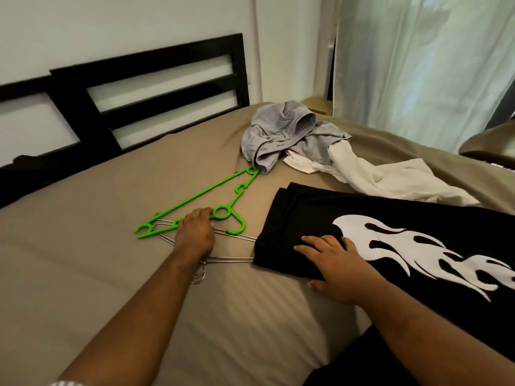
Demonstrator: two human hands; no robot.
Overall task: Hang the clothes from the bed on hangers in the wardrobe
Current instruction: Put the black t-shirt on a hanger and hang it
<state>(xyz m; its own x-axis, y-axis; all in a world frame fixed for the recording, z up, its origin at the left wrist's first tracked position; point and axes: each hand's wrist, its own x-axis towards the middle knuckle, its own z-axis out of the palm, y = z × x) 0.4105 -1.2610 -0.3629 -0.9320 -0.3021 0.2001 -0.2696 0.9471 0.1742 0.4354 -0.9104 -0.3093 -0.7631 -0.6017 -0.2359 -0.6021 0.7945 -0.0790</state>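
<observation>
A bright green plastic hanger point(204, 196) lies flat on the bed, over some thin metal hangers point(231, 259). My left hand point(195, 232) lies on the green hanger near its neck, fingers curled round the bar. To the right lies a black T-shirt with a white flame print point(390, 218). My right hand point(334, 263) rests flat on its near-left corner, fingers spread. Further back lie a crumpled grey garment point(281, 132) and a white garment point(390, 176), partly overlapping.
The bed has a taupe sheet point(111, 274) and a black slatted headboard point(156, 87) against the wall. Pale curtains point(418, 65) hang at the back right. A brown pillow point(493, 146) shows at the right edge. No wardrobe is in view.
</observation>
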